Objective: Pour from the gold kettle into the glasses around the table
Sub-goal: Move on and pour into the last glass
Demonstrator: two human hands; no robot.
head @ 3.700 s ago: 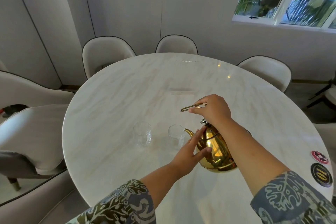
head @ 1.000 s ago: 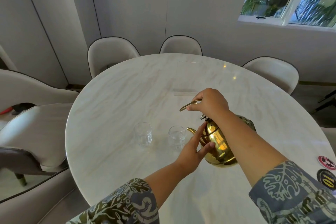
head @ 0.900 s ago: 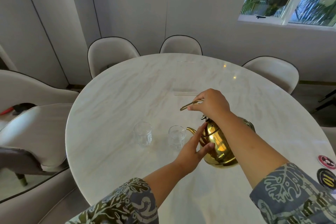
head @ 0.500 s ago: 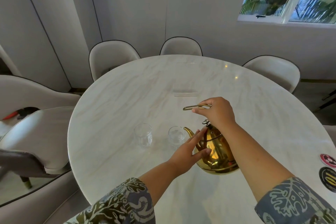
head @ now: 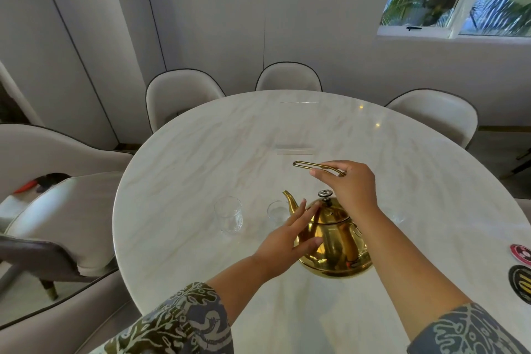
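Note:
The gold kettle (head: 334, 241) stands upright on the white marble table (head: 186, 181), its spout pointing left and away from me. My right hand (head: 349, 184) grips the raised wire handle above the lid. My left hand (head: 287, 238) lies flat against the kettle's left side, fingers straight and apart. A small clear glass (head: 277, 211) stands just left of the spout tip. A taller clear glass (head: 228, 217) stands further left. A third glass (head: 398, 217) shows partly behind my right forearm.
Cream chairs ring the table, among them one at the far left (head: 178, 95) and one at the near left (head: 66, 215). A flat clear piece (head: 294, 149) lies mid-table. Two round coasters (head: 520, 253) sit at the right edge.
The kettle has swung from tilted over the small glass back to upright and come down onto the table. My left hand stays on its side, my right on the handle.

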